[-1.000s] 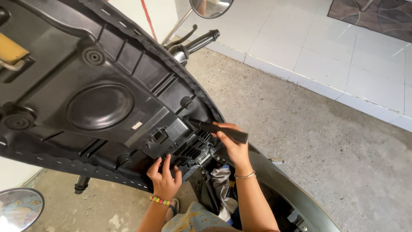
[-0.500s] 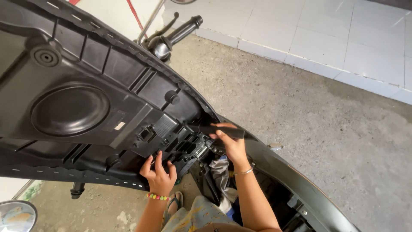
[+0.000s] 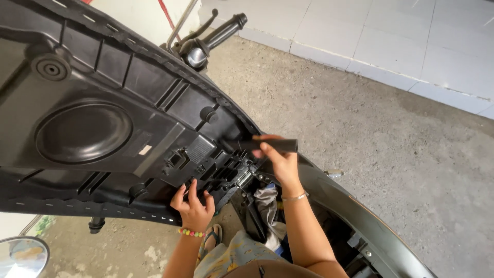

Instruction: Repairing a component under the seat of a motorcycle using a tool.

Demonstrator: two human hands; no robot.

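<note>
A black plastic scooter seat underside (image 3: 98,128) is raised open and fills the left of the view. My left hand (image 3: 193,205) presses its fingers against the seat's lower edge near the hinge (image 3: 234,172). My right hand (image 3: 278,159) is closed around a black tool handle (image 3: 272,145), whose tip points left into the hinge bracket. A beaded bracelet sits on my left wrist, a thin bangle on my right.
Under the hinge lies the open storage bay with a grey cloth (image 3: 267,198) inside. The grey scooter body panel (image 3: 355,216) runs to the lower right. A handlebar grip (image 3: 221,31) and a round mirror (image 3: 23,257) show. Concrete floor and white tiles lie on the right.
The view has shifted slightly, so the seat and handlebar sit a little lower and further right in frame. Both hands stay at the hinge; my right hand still grips the tool.
</note>
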